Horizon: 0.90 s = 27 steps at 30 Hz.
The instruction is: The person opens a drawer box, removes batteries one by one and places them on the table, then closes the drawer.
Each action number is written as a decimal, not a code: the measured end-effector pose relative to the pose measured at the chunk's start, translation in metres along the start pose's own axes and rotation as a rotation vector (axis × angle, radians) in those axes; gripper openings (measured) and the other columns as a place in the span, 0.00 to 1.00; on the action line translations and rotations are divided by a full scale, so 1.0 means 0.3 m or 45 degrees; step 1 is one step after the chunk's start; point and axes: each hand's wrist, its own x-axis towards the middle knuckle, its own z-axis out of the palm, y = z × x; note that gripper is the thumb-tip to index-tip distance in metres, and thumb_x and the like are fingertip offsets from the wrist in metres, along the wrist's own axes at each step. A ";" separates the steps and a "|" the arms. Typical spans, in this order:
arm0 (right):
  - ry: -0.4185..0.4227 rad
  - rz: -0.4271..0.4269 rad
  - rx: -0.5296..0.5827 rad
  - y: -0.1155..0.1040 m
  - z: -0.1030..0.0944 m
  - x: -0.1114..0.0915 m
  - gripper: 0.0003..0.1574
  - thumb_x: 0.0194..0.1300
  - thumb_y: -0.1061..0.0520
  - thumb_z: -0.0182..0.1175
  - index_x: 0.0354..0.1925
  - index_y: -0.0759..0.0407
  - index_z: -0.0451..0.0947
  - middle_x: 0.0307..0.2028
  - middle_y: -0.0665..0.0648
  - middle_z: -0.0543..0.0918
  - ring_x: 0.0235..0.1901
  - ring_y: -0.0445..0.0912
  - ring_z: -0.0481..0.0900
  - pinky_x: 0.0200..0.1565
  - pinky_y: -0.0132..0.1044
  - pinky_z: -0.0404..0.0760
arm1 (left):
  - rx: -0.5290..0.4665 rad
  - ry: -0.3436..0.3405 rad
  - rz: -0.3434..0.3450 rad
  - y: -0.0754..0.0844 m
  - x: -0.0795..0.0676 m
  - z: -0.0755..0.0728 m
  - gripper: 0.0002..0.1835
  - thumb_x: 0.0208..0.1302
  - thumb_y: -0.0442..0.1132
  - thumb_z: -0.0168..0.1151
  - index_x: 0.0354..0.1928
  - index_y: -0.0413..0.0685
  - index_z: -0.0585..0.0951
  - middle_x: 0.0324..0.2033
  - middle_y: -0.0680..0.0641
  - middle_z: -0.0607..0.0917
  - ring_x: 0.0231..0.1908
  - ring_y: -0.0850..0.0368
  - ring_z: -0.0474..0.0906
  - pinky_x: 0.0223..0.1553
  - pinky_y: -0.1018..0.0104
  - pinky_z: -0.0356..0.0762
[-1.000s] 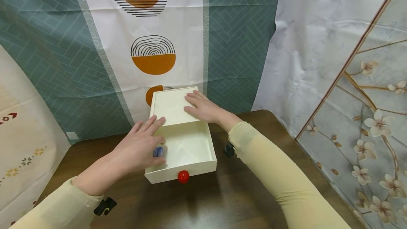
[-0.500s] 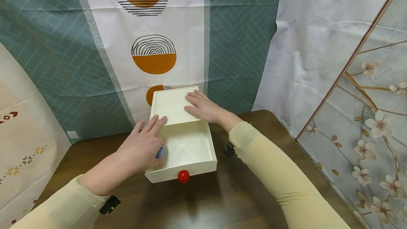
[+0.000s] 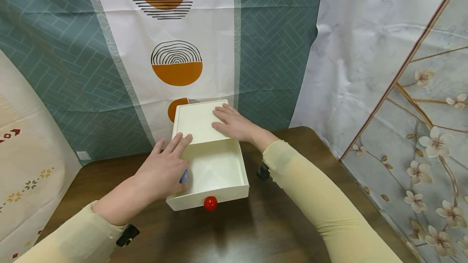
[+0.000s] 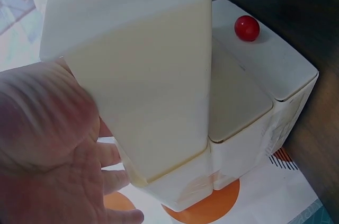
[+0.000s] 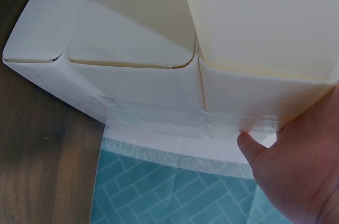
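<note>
A white drawer (image 3: 219, 169) with a red knob (image 3: 210, 203) stands pulled out of the top of a white cabinet (image 3: 199, 123). My left hand (image 3: 161, 169) reaches over the drawer's left wall. Its thumb and index finger pinch a small blue object (image 3: 184, 177) inside, mostly hidden by the hand, so its kind is unclear. The other fingers lie outstretched toward the cabinet's front left corner. In the left wrist view, the left hand (image 4: 69, 155) straddles the drawer's side. My right hand (image 3: 235, 123) rests flat on the cabinet top, its thumb extended along the side (image 5: 254, 152).
Below the open drawer, the cabinet has closed lower drawers, one with a red knob (image 4: 247, 28). The cabinet stands on a dark wooden table (image 3: 234, 238), close to a patterned cloth (image 3: 274, 52) at the back. A floral cloth (image 3: 413, 165) hangs at the right.
My left thumb and index finger have closed around the blue object, which has shifted slightly to the right. My right hand, the cabinet and the drawer have stayed put.
</note>
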 end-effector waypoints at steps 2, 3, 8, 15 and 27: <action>0.001 0.002 -0.002 0.001 0.001 0.001 0.46 0.88 0.31 0.45 0.89 0.50 0.53 0.89 0.48 0.48 0.88 0.43 0.30 0.85 0.53 0.41 | -0.001 0.002 0.000 0.000 0.001 0.001 0.25 0.55 0.53 0.86 0.48 0.44 0.93 0.83 0.32 0.62 0.81 0.28 0.56 0.73 0.23 0.60; 0.003 0.003 -0.003 0.002 0.001 0.001 0.46 0.88 0.32 0.45 0.89 0.50 0.53 0.89 0.48 0.48 0.88 0.43 0.30 0.85 0.53 0.41 | -0.002 0.004 0.001 -0.001 0.001 0.001 0.25 0.56 0.53 0.86 0.48 0.44 0.93 0.83 0.32 0.62 0.82 0.28 0.56 0.73 0.24 0.60; 0.007 0.007 0.001 0.000 0.002 -0.001 0.46 0.88 0.32 0.45 0.89 0.49 0.53 0.89 0.48 0.48 0.87 0.43 0.30 0.85 0.53 0.41 | -0.034 0.023 0.001 -0.003 -0.001 0.002 0.24 0.56 0.51 0.85 0.48 0.42 0.92 0.83 0.33 0.62 0.82 0.29 0.55 0.74 0.24 0.59; 0.010 0.005 -0.001 -0.005 0.000 0.001 0.46 0.87 0.31 0.45 0.89 0.50 0.53 0.89 0.48 0.49 0.88 0.43 0.30 0.85 0.53 0.41 | -0.102 0.114 0.005 -0.005 -0.018 -0.008 0.22 0.56 0.50 0.85 0.47 0.43 0.91 0.82 0.33 0.65 0.82 0.28 0.55 0.75 0.25 0.60; 0.007 0.000 -0.001 -0.008 0.002 0.001 0.46 0.88 0.32 0.45 0.89 0.51 0.53 0.89 0.49 0.49 0.88 0.43 0.31 0.85 0.53 0.41 | -0.142 0.205 0.017 -0.014 -0.054 -0.046 0.26 0.57 0.50 0.86 0.51 0.42 0.90 0.76 0.34 0.75 0.80 0.30 0.63 0.76 0.30 0.61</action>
